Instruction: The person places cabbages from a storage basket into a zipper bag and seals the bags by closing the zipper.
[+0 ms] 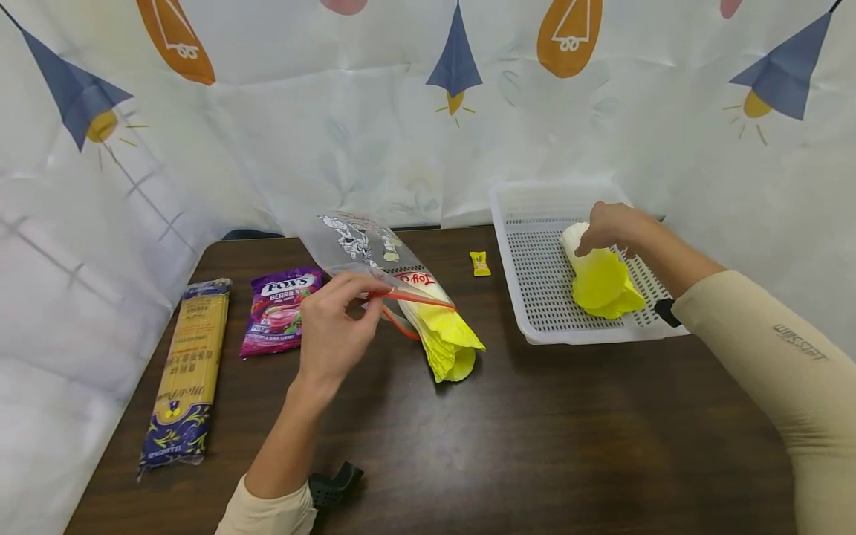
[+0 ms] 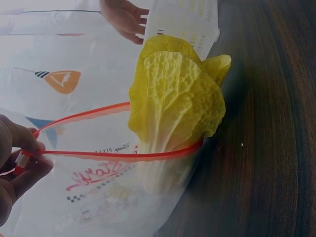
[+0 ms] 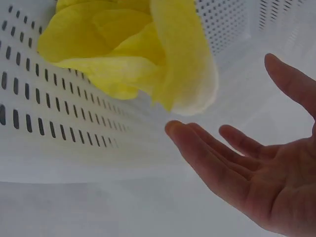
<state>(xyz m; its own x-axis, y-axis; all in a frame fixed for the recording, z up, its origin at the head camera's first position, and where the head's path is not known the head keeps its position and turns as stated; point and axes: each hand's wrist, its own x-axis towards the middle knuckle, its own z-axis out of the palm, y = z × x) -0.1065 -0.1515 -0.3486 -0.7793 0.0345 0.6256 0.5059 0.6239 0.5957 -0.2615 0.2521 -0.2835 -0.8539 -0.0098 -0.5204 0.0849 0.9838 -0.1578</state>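
My left hand (image 1: 337,327) pinches the red zip edge of a clear printed zip bag (image 1: 357,241) at its corner. Partly inside the bag lies a small yellow napa cabbage (image 1: 449,343), its leafy end sticking out of the mouth; the left wrist view shows its white base (image 2: 163,175) behind the plastic. A second napa cabbage (image 1: 600,281) lies in the white plastic basket (image 1: 511,286). Close to its white end is my right hand (image 1: 610,229); in the right wrist view the fingers (image 3: 212,160) are extended, with a small gap to the cabbage.
At the left lie a spaghetti pack (image 1: 187,371) and a purple Fox's candy bag (image 1: 281,312). One small yellow wrapped candy (image 1: 479,264) sits between bag and basket. A patterned curtain (image 1: 401,148) hangs behind the dark wooden table (image 1: 508,446).
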